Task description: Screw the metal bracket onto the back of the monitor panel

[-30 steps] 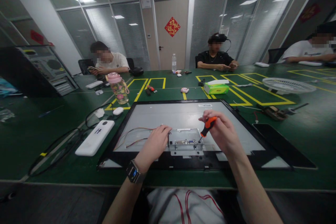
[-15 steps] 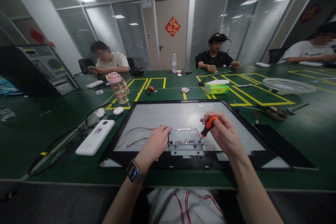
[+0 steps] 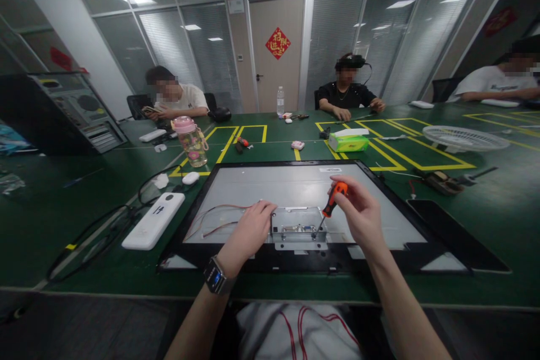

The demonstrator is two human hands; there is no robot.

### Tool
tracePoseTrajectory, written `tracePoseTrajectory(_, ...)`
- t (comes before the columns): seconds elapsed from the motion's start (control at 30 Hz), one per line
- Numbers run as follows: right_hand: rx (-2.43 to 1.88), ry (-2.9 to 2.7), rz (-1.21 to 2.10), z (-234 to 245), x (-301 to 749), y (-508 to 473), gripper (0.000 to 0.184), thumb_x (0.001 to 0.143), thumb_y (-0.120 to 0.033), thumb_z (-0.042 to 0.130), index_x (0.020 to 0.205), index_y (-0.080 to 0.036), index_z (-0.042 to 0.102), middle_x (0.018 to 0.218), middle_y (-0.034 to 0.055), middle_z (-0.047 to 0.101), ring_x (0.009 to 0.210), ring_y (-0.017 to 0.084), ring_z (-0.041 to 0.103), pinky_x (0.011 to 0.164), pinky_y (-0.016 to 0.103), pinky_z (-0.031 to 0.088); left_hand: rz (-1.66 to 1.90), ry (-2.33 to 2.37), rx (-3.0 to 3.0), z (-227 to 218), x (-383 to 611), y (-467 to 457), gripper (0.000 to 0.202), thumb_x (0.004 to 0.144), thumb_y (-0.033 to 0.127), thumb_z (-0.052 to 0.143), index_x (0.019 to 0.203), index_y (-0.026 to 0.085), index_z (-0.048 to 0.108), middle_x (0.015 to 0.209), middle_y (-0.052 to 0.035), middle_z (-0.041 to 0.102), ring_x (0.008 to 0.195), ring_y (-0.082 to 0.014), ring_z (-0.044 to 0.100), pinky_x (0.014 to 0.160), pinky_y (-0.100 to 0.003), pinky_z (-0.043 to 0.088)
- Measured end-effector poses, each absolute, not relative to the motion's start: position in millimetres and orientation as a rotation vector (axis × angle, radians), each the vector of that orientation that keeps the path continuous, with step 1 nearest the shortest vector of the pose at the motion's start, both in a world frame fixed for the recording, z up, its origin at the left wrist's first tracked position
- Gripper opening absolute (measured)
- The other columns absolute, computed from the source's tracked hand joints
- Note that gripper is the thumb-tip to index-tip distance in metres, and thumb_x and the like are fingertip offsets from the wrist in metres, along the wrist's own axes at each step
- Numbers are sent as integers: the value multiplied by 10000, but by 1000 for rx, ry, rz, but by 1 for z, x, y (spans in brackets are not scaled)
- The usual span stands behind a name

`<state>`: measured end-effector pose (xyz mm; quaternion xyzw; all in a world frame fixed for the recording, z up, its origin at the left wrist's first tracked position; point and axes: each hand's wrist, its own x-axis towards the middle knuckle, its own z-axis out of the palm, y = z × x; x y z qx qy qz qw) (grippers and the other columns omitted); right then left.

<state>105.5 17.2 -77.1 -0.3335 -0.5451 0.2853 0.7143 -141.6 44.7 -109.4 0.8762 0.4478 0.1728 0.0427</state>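
Observation:
A flat monitor panel (image 3: 379, 211) lies back-up on the green table in front of me, with a small metal bracket box (image 3: 297, 226) near its front edge. My left hand (image 3: 250, 230) rests with curled fingers against the left side of that box. My right hand (image 3: 360, 214) grips an orange-handled screwdriver (image 3: 331, 203), its tip down on the right side of the box. Thin coloured wires (image 3: 211, 219) run from the box to the left across the panel.
A white power bank (image 3: 152, 220) and black cables (image 3: 97, 233) lie left of the panel. A pink-lidded bottle (image 3: 190, 140), a green tissue box (image 3: 348, 139), a fan grille (image 3: 464, 137) and a dark phone (image 3: 455, 233) are around. Three other people sit at the far side.
My right hand has tilted the screwdriver more upright and its fingers have shifted on the handle. My left hand has stayed on the metal box.

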Motion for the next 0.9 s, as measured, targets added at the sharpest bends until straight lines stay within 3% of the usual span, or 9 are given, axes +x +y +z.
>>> tracePoseTrajectory(0.1, -653, -1176, 771, -76, 105, 16, 265, 925, -372, 622, 1142, -286, 748, 1016, 52, 721, 885, 195, 670, 822, 348, 535, 530, 1373, 2676, -109, -141, 45, 373, 964, 64, 368, 1268, 159, 563, 1256, -104, 615, 1163, -232, 583, 1045, -402, 462)
tracePoseTrajectory(0.3, -686, -1164, 683, -80, 109, 19, 165, 798, -301, 791, 962, -299, 770, 943, 8, 685, 838, 166, 644, 730, 280, 529, 486, 1392, 2661, -104, -140, 43, 389, 959, 59, 356, 1269, 179, 558, 1261, -95, 616, 1159, -226, 585, 1037, -401, 463)
tracePoseTrajectory(0.5, -659, -1136, 768, -77, 106, 16, 237, 918, -363, 632, 1095, -267, 757, 1018, 66, 739, 928, 230, 685, 846, 383, 549, 479, 1392, 2663, -103, -140, 42, 376, 967, 68, 357, 1269, 179, 553, 1262, -92, 612, 1167, -229, 582, 1036, -395, 460)
tracePoseTrajectory(0.73, -643, -1143, 708, -77, 108, 17, 145, 780, -312, 808, 920, -292, 775, 945, 13, 676, 839, 172, 646, 753, 293, 531, 454, 1397, 2652, -101, -139, 41, 377, 957, 56, 370, 1268, 167, 552, 1259, -97, 609, 1170, -227, 577, 1046, -384, 453)
tracePoseTrajectory(0.9, -583, -1108, 886, -73, 106, 15, 180, 879, -386, 687, 984, -267, 771, 958, 46, 694, 846, 199, 670, 775, 349, 549, 449, 1404, 2658, -101, -139, 42, 380, 952, 53, 380, 1279, 159, 544, 1260, -99, 607, 1176, -233, 574, 1048, -391, 450)
